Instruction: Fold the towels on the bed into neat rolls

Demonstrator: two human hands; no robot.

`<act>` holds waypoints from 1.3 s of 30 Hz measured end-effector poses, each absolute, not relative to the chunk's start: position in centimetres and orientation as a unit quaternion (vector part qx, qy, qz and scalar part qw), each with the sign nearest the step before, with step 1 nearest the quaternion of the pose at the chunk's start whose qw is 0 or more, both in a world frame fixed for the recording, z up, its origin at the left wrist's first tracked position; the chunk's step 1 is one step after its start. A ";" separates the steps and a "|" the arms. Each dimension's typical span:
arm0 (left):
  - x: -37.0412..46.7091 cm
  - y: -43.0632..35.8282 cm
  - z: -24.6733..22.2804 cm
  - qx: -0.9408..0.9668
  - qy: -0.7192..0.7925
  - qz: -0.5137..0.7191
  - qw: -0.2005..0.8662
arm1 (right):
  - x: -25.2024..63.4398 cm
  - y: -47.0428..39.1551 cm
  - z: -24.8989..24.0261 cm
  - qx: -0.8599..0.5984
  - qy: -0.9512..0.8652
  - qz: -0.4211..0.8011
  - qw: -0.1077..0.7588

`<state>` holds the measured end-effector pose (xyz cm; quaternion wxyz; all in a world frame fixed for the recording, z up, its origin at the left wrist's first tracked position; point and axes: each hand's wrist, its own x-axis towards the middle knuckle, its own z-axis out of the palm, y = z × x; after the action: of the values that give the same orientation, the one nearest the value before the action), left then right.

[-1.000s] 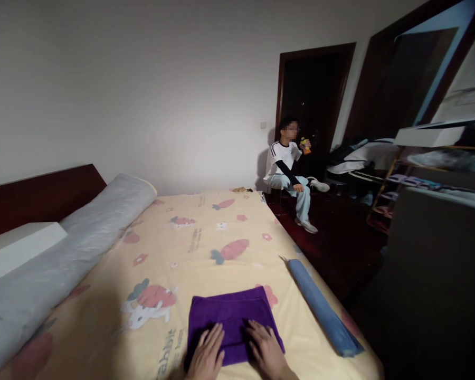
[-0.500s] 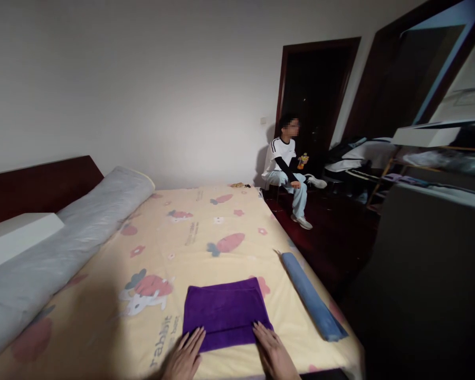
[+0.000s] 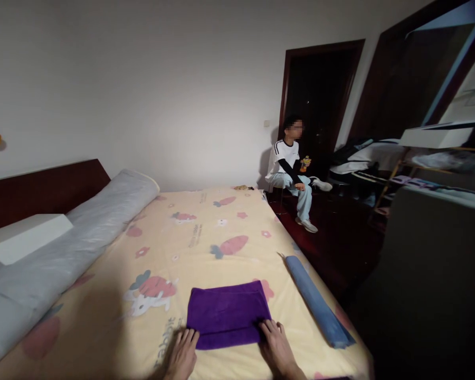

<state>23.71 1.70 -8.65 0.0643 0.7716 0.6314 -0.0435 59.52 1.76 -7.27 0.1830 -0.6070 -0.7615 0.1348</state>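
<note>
A purple towel (image 3: 227,311) lies folded into a rectangle on the near part of the bed, with a fold line running across its lower portion. At its lower left corner, my left hand (image 3: 183,352) has its fingers curled over the edge, closed on the cloth. My right hand (image 3: 277,345) likewise grips the lower right side with bent fingers. Both thumbs are mostly hidden. To the right of the towel, a long rolled blue cloth (image 3: 316,301) rests along the bed's edge.
The bed has a yellow carrot-and-rabbit sheet (image 3: 198,264). On the left lie a long grey roll (image 3: 83,243) and a white box (image 3: 27,237), by a dark headboard (image 3: 51,184). A seated person (image 3: 288,163) holds an orange bottle. At right stands a dark panel (image 3: 431,264).
My fingers, flat on the towel's lower corners before, are now curled onto its edges. Both hands have drawn slightly outward. The view has shifted a little to the left.
</note>
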 end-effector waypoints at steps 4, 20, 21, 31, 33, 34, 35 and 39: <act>23.4 1.9 -7.9 0.764 0.642 -0.033 0.056 | 59.8 1.8 -6.3 -0.612 -0.762 0.133 0.166; 25.5 2.8 -3.5 0.710 0.688 -0.066 0.134 | 59.3 4.4 -5.6 -0.648 -0.742 0.128 0.111; 25.9 2.8 -4.1 0.710 0.689 -0.063 0.131 | 58.9 4.0 -5.6 -0.650 -0.741 0.116 0.125; 35.0 3.1 -7.1 0.752 0.635 0.049 0.172 | 50.4 2.6 -8.7 -0.567 -0.773 0.138 0.248; 35.0 3.4 -7.5 0.747 0.640 0.055 0.169 | 50.4 2.9 -8.9 -0.566 -0.771 0.160 0.243; 34.6 3.5 -7.7 0.754 0.633 0.066 0.166 | 50.6 3.1 -8.8 -0.559 -0.775 0.169 0.241; 34.1 3.6 -8.0 0.764 0.621 0.079 0.160 | 51.0 3.2 -8.7 -0.550 -0.782 0.176 0.237; 30.7 3.7 -8.6 0.788 0.594 0.121 0.103 | 53.2 3.7 -8.4 -0.530 -0.804 0.167 0.212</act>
<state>30.72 3.66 -8.56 0.1027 0.7883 0.5945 0.1209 53.24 3.73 -8.40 0.2115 -0.5302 -0.8040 0.1665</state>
